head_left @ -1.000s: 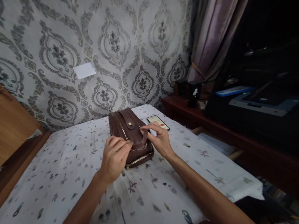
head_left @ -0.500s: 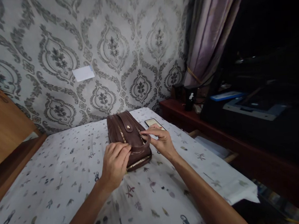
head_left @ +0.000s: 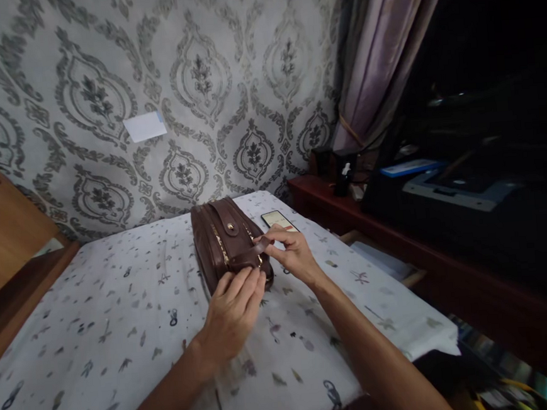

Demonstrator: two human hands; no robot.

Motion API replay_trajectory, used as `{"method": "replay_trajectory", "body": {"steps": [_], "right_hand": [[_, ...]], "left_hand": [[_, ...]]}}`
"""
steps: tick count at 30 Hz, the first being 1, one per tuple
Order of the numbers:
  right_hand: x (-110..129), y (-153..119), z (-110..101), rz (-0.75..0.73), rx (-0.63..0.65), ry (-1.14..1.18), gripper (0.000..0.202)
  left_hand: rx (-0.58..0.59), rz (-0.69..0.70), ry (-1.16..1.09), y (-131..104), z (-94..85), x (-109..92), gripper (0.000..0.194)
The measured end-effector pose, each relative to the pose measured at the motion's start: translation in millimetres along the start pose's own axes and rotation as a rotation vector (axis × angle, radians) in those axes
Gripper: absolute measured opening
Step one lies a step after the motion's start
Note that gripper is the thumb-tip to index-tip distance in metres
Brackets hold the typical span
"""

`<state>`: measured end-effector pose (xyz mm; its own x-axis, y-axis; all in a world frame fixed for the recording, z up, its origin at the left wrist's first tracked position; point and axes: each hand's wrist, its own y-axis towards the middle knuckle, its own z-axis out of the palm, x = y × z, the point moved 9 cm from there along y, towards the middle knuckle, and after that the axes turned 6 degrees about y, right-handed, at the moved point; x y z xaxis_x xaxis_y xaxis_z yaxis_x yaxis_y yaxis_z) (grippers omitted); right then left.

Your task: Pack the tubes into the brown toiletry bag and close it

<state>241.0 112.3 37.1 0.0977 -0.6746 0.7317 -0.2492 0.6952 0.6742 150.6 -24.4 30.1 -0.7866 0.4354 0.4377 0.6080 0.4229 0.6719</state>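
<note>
A brown leather bag (head_left: 208, 248) with gold zips and a round snap lies on the patterned white cloth. My right hand (head_left: 290, 251) pinches the bag's strap (head_left: 253, 252) at its right side, lifting it slightly off the surface. Across the bag's near end rests my left hand (head_left: 236, 306), its fingers lying flat and reaching toward the lower right corner, where they cover part of the bag. A phone (head_left: 279, 221) with a lit screen lies just beyond my right hand.
A wooden panel (head_left: 10, 232) stands at the left. On the right, a dark red desk (head_left: 379, 222) holds a small bottle (head_left: 346, 177) and a large dark screen, with an open drawer (head_left: 385, 262) below. The patterned wall closes off the back.
My left hand has moved right across the bag's near end, now covering its front zip. The strap is raised more between my right fingers. The view has shifted slightly.
</note>
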Motion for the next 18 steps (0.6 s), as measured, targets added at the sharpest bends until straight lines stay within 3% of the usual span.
{"method": "replay_trajectory", "body": {"steps": [8,18], "right_hand": [[2.8,-1.6,1.2,-0.017,0.01,-0.023,0.021],[20.5,-9.3,6.3,-0.136,0.09,-0.15,0.018]], "left_hand": [[0.173,0.038,0.179,-10.8,31.4,-5.8,0.043],[0.161,0.018,0.171,-15.4,35.1,-4.4,0.042]]}}
